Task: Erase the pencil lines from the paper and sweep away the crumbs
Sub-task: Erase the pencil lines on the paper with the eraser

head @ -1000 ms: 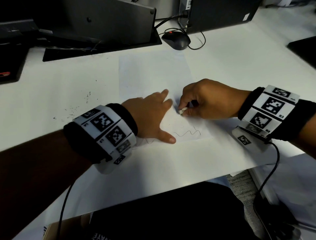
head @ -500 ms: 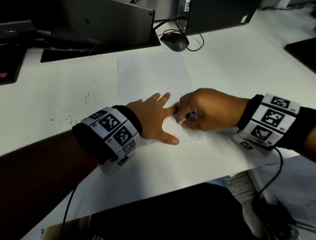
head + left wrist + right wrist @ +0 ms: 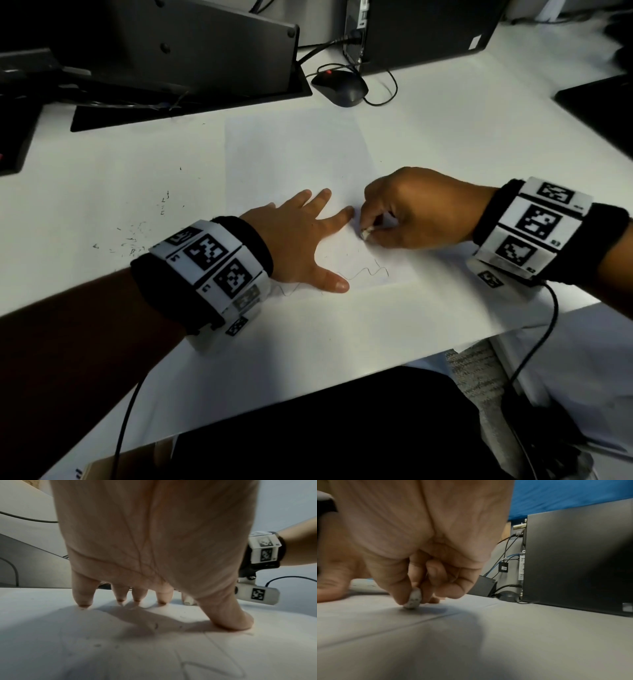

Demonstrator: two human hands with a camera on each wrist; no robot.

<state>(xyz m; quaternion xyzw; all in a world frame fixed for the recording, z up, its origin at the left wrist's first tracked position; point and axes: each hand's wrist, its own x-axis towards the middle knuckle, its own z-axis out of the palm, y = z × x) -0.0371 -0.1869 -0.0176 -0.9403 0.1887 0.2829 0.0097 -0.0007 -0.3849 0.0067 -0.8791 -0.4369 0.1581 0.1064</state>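
Observation:
A white sheet of paper (image 3: 294, 161) lies on the white desk (image 3: 479, 130). A wavy pencil line (image 3: 363, 274) runs along its near edge. My left hand (image 3: 301, 236) lies flat on the paper with fingers spread, pressing it down; the same hand (image 3: 154, 547) fills the left wrist view. My right hand (image 3: 411, 212) pinches a small white eraser (image 3: 365, 234) and holds its tip on the paper just right of the left index finger. In the right wrist view the eraser (image 3: 413, 599) sits between thumb and fingers, touching the sheet.
Dark eraser crumbs (image 3: 137, 236) are scattered on the desk left of the paper. A black mouse (image 3: 340, 87) with its cable lies behind the sheet. A monitor base (image 3: 185, 99) and a black computer case (image 3: 421, 31) stand at the back. The desk's near edge (image 3: 342, 377) is close.
My right hand with the eraser has rubbed back and forth over the sheet, first toward me, then back up. My left hand has stayed flat on the paper.

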